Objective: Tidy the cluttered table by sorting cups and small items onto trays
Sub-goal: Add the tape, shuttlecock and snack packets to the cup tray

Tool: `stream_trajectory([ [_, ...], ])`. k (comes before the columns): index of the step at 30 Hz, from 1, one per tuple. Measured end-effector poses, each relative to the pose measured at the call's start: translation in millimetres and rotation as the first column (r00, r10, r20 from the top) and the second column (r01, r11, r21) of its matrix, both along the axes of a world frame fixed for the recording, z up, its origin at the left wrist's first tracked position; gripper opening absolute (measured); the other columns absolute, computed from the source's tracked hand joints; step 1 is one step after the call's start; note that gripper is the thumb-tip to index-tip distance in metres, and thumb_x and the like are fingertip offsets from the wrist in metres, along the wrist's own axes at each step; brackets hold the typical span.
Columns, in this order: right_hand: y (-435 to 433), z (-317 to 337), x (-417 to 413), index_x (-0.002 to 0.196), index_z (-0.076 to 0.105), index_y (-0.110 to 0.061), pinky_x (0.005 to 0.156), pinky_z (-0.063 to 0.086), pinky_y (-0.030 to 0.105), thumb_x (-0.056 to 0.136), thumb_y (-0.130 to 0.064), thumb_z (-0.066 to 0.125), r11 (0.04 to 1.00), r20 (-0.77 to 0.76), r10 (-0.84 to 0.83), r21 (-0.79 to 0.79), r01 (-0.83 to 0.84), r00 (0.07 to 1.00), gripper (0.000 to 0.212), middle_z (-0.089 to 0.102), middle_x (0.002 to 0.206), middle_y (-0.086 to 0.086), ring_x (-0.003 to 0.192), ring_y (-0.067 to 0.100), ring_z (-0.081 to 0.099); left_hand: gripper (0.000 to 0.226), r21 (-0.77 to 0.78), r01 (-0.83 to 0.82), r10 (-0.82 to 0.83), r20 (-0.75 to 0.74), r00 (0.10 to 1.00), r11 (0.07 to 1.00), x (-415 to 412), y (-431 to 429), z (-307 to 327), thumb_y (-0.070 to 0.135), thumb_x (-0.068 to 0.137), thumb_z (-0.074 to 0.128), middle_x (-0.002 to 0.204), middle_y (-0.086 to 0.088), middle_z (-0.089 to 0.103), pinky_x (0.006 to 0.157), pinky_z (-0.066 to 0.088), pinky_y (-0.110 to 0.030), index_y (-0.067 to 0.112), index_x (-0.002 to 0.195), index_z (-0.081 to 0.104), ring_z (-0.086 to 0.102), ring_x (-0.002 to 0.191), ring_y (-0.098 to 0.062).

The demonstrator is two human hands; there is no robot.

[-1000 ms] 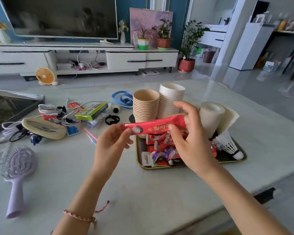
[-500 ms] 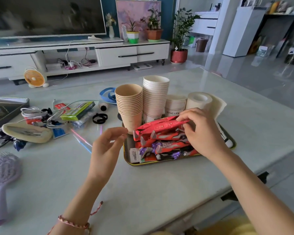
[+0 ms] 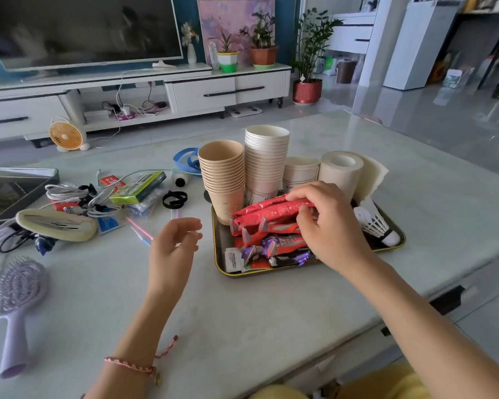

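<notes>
A dark tray with a yellow rim holds a brown cup stack, a white cup stack, a short white cup, a paper roll, a shuttlecock and several snack packets. My right hand holds a red snack packet on top of the packet pile in the tray. My left hand hovers just left of the tray, fingers loosely curled, holding nothing.
Clutter lies at the left: a green box, white cables, a cream pouch, a black band, blue tape, thin sticks, a purple hairbrush. A second dark tray sits at the far left.
My left hand let go of the red packet and drew back left. My right hand carried the packet down onto the pile in the tray.
</notes>
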State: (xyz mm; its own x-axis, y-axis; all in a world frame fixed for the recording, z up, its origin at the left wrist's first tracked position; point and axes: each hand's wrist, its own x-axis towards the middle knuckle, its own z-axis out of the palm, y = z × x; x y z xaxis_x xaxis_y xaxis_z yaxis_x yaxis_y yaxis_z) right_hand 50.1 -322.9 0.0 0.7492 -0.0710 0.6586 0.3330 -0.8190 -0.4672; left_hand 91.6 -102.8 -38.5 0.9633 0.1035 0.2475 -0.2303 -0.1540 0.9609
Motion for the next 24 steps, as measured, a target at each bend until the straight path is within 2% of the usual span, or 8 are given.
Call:
stream_trajectory([
  [3,16,-3,-3,0.096,0.065,-0.008,0.087,0.041,0.026,0.079,-0.001,0.046,0.998,0.024,0.063,-0.012,-0.062,0.998,0.026,0.064,0.094,0.001,0.094,0.012,0.051,0.038,0.037,-0.006,0.006,0.003,1.0,0.999,-1,0,-1,-0.011,0.085,0.043,0.087,0.003,0.064,0.07,0.048,-0.027,0.024,0.083,0.06,0.061,0.078,-0.012],
  [7,43,-3,-5,0.092,0.066,-0.006,0.083,0.04,0.027,0.077,0.004,0.048,0.991,0.086,0.136,-0.003,-0.137,0.987,0.025,0.064,0.089,0.003,0.088,0.017,0.053,0.039,0.08,-0.024,0.024,0.003,1.0,0.997,1,2,-3,-0.01,0.084,0.043,0.088,0.005,0.065,0.074,0.048,-0.031,0.026,0.082,0.059,0.06,0.068,0.001],
  [9,58,-2,-5,0.089,0.065,-0.005,0.08,0.041,0.03,0.076,0.006,0.048,0.983,0.098,0.181,0.002,-0.182,0.979,0.024,0.063,0.086,0.005,0.084,0.018,0.052,0.039,0.071,-0.053,0.053,-0.002,0.999,0.996,3,5,-3,-0.009,0.084,0.044,0.088,0.005,0.065,0.074,0.048,-0.032,0.026,0.082,0.059,0.061,0.069,-0.001],
  [12,79,-3,-1,0.089,0.065,-0.006,0.077,0.043,0.032,0.078,0.001,0.045,0.971,0.093,0.236,0.006,-0.237,0.967,0.024,0.063,0.086,0.006,0.083,0.02,0.052,0.036,0.028,-0.124,0.125,-0.012,0.992,0.992,7,10,0,-0.008,0.084,0.042,0.087,0.004,0.064,0.073,0.048,-0.032,0.024,0.081,0.059,0.061,0.075,-0.01],
  [15,99,-6,2,0.086,0.064,-0.006,0.075,0.042,0.031,0.078,-0.004,0.039,0.956,0.1,0.292,0.014,-0.294,0.951,0.027,0.062,0.084,0.006,0.083,0.019,0.051,0.037,-0.047,-0.235,0.232,-0.056,0.971,0.971,11,18,2,-0.008,0.083,0.039,0.083,0.003,0.062,0.063,0.047,-0.025,0.023,0.077,0.058,0.06,0.075,-0.016],
  [16,105,-7,3,0.085,0.064,-0.006,0.075,0.042,0.031,0.077,-0.004,0.038,0.95,0.099,0.308,0.016,-0.311,0.946,0.027,0.062,0.082,0.006,0.082,0.02,0.052,0.037,-0.076,-0.277,0.271,-0.076,0.959,0.958,13,22,3,-0.009,0.082,0.038,0.082,0.002,0.062,0.062,0.047,-0.024,0.022,0.076,0.058,0.06,0.074,-0.016],
  [20,128,-14,8,0.082,0.063,-0.007,0.072,0.04,0.029,0.076,-0.005,0.037,0.943,0.049,0.333,-0.013,-0.333,0.942,0.027,0.061,0.079,0.006,0.078,0.021,0.052,0.03,-0.173,-0.411,0.387,-0.156,0.909,0.895,19,40,6,-0.007,0.08,0.037,0.088,-0.007,0.063,0.072,0.047,-0.031,0.013,0.079,0.06,0.06,0.067,-0.012],
  [24,151,-24,15,0.086,0.064,-0.008,0.074,0.039,0.026,0.077,-0.005,0.038,0.935,-0.078,0.352,-0.022,-0.355,0.933,0.028,0.062,0.083,0.005,0.081,0.022,0.054,0.026,-0.244,-0.513,0.468,-0.222,0.856,0.823,24,61,7,-0.006,0.08,0.038,0.093,-0.01,0.064,0.068,0.047,-0.027,0.004,0.089,0.061,0.058,0.065,-0.011],
])
